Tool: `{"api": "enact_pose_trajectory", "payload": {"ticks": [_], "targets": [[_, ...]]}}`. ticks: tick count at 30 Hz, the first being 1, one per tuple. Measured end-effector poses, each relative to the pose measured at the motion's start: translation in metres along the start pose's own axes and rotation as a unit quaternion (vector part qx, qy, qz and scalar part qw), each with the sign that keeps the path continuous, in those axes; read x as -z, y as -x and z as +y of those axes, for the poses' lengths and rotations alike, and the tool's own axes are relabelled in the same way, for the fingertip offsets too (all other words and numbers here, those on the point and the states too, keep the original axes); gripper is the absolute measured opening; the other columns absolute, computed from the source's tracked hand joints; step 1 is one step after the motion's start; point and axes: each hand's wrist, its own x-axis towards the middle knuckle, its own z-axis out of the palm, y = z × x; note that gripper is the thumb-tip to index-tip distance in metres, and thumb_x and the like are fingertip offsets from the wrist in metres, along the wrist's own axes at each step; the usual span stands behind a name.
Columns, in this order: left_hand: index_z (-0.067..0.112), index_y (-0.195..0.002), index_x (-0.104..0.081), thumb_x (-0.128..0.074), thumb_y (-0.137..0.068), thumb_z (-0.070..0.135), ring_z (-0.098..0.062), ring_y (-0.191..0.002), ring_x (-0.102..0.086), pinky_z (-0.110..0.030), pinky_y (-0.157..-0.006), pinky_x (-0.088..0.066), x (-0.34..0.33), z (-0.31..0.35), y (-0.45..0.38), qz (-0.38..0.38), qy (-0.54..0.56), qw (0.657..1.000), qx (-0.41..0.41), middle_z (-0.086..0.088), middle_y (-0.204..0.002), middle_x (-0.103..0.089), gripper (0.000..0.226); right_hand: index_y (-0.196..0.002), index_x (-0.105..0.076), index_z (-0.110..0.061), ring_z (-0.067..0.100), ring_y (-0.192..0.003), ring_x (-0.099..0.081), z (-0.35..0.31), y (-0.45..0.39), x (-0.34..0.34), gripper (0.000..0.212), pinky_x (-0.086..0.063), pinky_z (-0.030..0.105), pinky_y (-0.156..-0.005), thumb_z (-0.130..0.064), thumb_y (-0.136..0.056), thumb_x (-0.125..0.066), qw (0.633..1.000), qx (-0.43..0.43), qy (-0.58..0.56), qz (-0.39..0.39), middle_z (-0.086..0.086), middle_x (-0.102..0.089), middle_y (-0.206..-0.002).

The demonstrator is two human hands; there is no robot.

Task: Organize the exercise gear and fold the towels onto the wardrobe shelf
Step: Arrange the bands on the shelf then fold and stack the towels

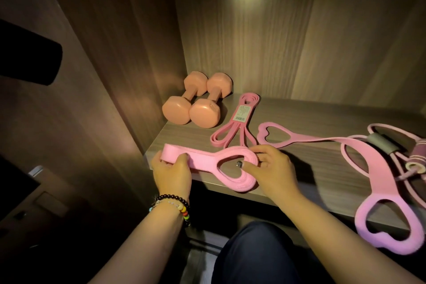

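A dim wood-grain wardrobe shelf [299, 122] holds everything. At its front edge lies a folded pink strap [202, 163] with heart-shaped loops. The left hand [171, 172] grips the strap's folded end; the right hand [272, 168] pinches the heart loop, thumb through the opening. Behind the strap sit two dumbbells [196, 104] by the left wall and a bundled band [235, 122]. To the strap's right, another strap [378, 173] overhangs the edge.
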Motion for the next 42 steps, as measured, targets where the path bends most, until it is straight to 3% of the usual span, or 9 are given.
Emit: {"api": "enact_pose_trajectory", "payload": {"ticks": [7,11,15,21,25,28,32,36,42], "targets": [[0.005,-0.128,-0.053,-0.067,-0.089,0.015,-0.016,-0.101,-0.063,-0.004,-0.059,-0.047,-0.009,0.008,0.002,0.107,0.041,0.992,-0.044,-0.006,-0.121,-0.063,0.042,-0.082,-0.060,-0.034,-0.001,-0.063,-0.063,-0.005,-0.005,-0.023,0.042,-0.051,0.019,-0.059,-0.006,-0.066,-0.086,0.995,0.028,-0.094,0.032,-0.009,-0.069,-0.079],[0.003,-0.134,-0.051,-0.061,-0.093,0.012,-0.020,-0.114,-0.060,-0.012,-0.080,-0.042,-0.015,0.027,-0.012,0.169,0.074,0.983,-0.017,-0.010,-0.131,-0.059,0.043,-0.075,-0.060,-0.038,0.015,-0.076,-0.068,-0.011,-0.015,-0.053,0.035,-0.056,0.033,-0.069,-0.014,-0.068,-0.085,0.993,0.021,-0.096,0.066,-0.008,-0.069,-0.081],[0.006,-0.139,-0.044,-0.058,-0.094,0.013,-0.027,-0.122,-0.054,-0.026,-0.093,-0.044,-0.021,0.035,-0.018,0.195,0.045,0.979,-0.028,-0.013,-0.138,-0.052,0.048,-0.077,-0.058,-0.037,0.014,-0.080,-0.066,-0.015,-0.022,-0.069,0.035,-0.050,0.022,-0.064,-0.012,-0.072,-0.082,0.991,0.000,-0.113,0.067,-0.007,-0.066,-0.083],[0.004,-0.152,-0.009,-0.060,-0.088,0.011,-0.033,-0.136,-0.038,-0.045,-0.112,-0.034,-0.011,0.017,-0.024,0.094,-0.091,0.991,0.003,-0.017,-0.152,-0.030,0.082,-0.103,-0.069,-0.021,0.008,-0.082,-0.067,-0.004,-0.022,-0.062,0.028,-0.056,0.024,-0.070,-0.017,-0.077,-0.080,0.997,0.024,-0.069,0.018,-0.009,-0.069,-0.088],[0.012,-0.153,0.008,-0.061,-0.090,0.008,-0.025,-0.145,-0.022,-0.039,-0.119,-0.019,0.006,0.004,-0.010,0.014,-0.149,0.986,-0.075,-0.008,-0.161,-0.013,0.093,-0.111,-0.069,-0.023,-0.001,-0.075,-0.065,0.001,-0.017,-0.056,0.027,-0.048,0.010,-0.063,-0.019,-0.084,-0.072,0.996,0.076,-0.046,-0.005,-0.012,-0.069,-0.083],[0.006,-0.154,0.000,-0.060,-0.090,0.005,-0.024,-0.149,-0.004,-0.036,-0.121,-0.006,0.016,0.000,0.001,0.000,-0.234,0.951,-0.204,-0.009,-0.162,0.000,0.087,-0.115,-0.069,-0.025,-0.008,-0.072,-0.062,0.002,-0.014,-0.055,0.031,-0.045,0.004,-0.060,-0.018,-0.086,-0.070,0.994,0.102,-0.028,-0.005,-0.015,-0.067,-0.080],[0.009,-0.148,-0.031,-0.054,-0.092,0.006,-0.017,-0.148,0.003,-0.034,-0.117,-0.002,0.024,0.005,-0.003,-0.049,-0.359,0.837,-0.411,-0.007,-0.162,-0.007,0.061,-0.115,-0.069,-0.023,-0.006,-0.068,-0.061,0.003,-0.014,-0.054,0.034,-0.046,0.005,-0.058,-0.018,-0.082,-0.074,0.993,0.115,-0.016,0.012,-0.019,-0.064,-0.077],[0.011,-0.143,-0.042,-0.051,-0.093,0.010,-0.024,-0.148,-0.008,-0.046,-0.117,0.000,0.032,0.013,-0.021,-0.144,-0.500,0.732,-0.439,-0.008,-0.155,-0.033,0.051,-0.106,-0.068,-0.024,-0.005,-0.078,-0.062,0.001,-0.013,-0.054,0.036,-0.053,0.015,-0.068,-0.010,-0.075,-0.080,0.991,0.107,-0.079,0.020,-0.023,-0.066,-0.090],[0.021,-0.145,-0.039,-0.049,-0.098,0.014,-0.016,-0.133,-0.043,-0.031,-0.116,-0.012,0.038,0.031,-0.018,-0.240,-0.440,0.761,-0.412,0.001,-0.141,-0.051,0.049,-0.085,-0.068,-0.030,0.001,-0.080,-0.067,-0.015,-0.013,-0.041,0.039,-0.053,0.017,-0.070,0.003,-0.070,-0.080,0.981,0.103,-0.160,-0.032,-0.012,-0.072,-0.086]]}}
